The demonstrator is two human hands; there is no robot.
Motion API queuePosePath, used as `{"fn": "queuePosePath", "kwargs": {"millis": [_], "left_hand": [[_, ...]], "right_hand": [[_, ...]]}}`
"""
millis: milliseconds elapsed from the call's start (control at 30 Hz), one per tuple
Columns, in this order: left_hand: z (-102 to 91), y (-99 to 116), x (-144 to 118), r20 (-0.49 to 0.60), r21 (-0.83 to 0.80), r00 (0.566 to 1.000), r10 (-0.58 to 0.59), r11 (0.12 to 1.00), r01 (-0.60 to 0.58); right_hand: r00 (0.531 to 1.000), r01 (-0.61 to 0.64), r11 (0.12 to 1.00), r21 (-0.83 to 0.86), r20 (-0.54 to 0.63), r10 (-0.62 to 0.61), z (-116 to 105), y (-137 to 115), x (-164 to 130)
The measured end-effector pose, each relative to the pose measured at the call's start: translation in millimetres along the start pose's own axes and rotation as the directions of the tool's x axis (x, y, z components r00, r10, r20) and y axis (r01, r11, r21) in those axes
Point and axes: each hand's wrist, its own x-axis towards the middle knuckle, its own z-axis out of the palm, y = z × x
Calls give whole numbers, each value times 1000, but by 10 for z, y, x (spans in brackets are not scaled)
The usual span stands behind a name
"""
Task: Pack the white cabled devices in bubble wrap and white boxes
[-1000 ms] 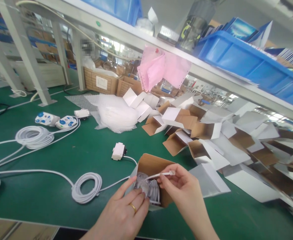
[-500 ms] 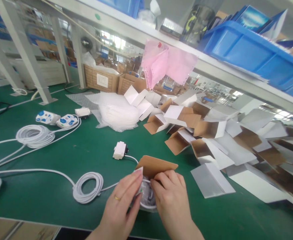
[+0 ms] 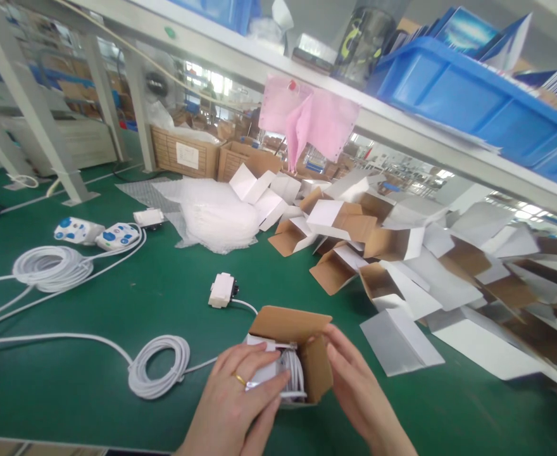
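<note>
Small carton, top open, sits on the green desk at the near edge, btwn. the two hands; its brown-lined back flap stands up. L hand is laid over the carton's L side, fingers bent and close together, tips reaching over the opening; can't tell if they grip the white flap there or just press on it. R hand is at the R flap, fingers slightly curled, a fingertip near the flap's top corner — contact likely, but can't tell if it's a real pinch. Inside: a coiled grey-white cable, w/ a pale cable end lying across the top of it. Carton is prob. light, thin card: stiff along the folds, easily creased or crushed mid-panel, so best held low by two opposite walls, w/ flaps taken near their edges. Cable should be bendy and springy, smooth-skinned, apt to pop up — take the whole coil, not one loop; the end looks like the fragile bit, so no squashing it. Just beyond, a small white module trails a lead toward the carton; another coil lies to the L.
</note>
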Motion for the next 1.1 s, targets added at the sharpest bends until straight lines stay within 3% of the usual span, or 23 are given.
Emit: {"fn": "queuePosePath", "kwargs": {"millis": [67, 133, 233, 267, 333, 367, 433, 467, 500, 600, 667, 767, 867, 933, 967, 1033, 1067, 1100], "left_hand": [[-21, 38, 28, 72, -49, 992, -101, 993, 105], [-41, 30, 23, 132, -91, 977, -170, 979, 183], [-39, -67, -64, 149, -128, 985, -85, 986, 104], [-30, -108, -102, 154, -122, 987, -44, 991, 63], [-14, -177, -158, 154, -84, 988, 5, 996, 8], [-13, -199, -168, 146, -61, 989, 13, 998, -4], [-37, -213, -146, 108, -44, 993, 45, 998, -41], [-63, -208, -121, 92, -58, 993, 75, 996, -70], [-99, -196, -92, 85, -95, 992, 99, 991, -90], [-219, -142, -36, 69, -269, 997, 47, 963, -27], [-268, -106, -50, -14, -339, 1000, -28, 941, 22], [-278, -89, -119, -132, -353, 986, -105, 934, 52], [-309, -142, -177, -174, -364, 919, -354, 890, 274], [-382, -207, -186, -172, -293, 879, -445, 875, 385], [-430, -239, -178, -138, -218, 901, -411, 900, 377], [-524, -292, -132, 47, -59, 976, -212, 975, 215], [-562, -309, -94, 171, -5, 981, -91, 996, 94], [-591, -320, -49, 282, 24, 959, 11, 1000, -19]], "right_hand": [[982, -126, 989, 78, 149, 114, 65, 53, 51], [981, -109, 994, 2, 161, 107, 162, 93, 111], [989, -57, 989, -137, 129, 75, 271, 127, 178], [993, -12, 987, -160, 117, 31, 280, 125, 184], [969, 223, 943, -248, 165, -186, 250, 98, 159], [914, 389, 869, -305, 245, -324, 215, 75, 129], [747, 655, 655, -377, 453, -486, 124, 26, 40], [692, 714, 580, -393, 526, -495, 78, 7, -11], [677, 726, 556, -405, 561, -476, 37, -7, -60], [734, 665, 588, -461, 551, -397, -27, -23, -161], [748, 641, 593, -487, 571, -338, -16, -28, -173], [713, 675, 538, -504, 632, -303, 51, -28, -133], [669, 731, 441, -521, 673, -315, 123, 0, -90], [672, 734, 404, -545, 668, -320, 157, 17, -81], [683, 726, 402, -558, 652, -328, 171, 17, -81], [706, 706, 423, -568, 618, -347, 191, -5, -81], [710, 701, 437, -564, 606, -357, 198, -25, -78], [709, 702, 447, -555, 603, -366, 203, -47, -70]]}}
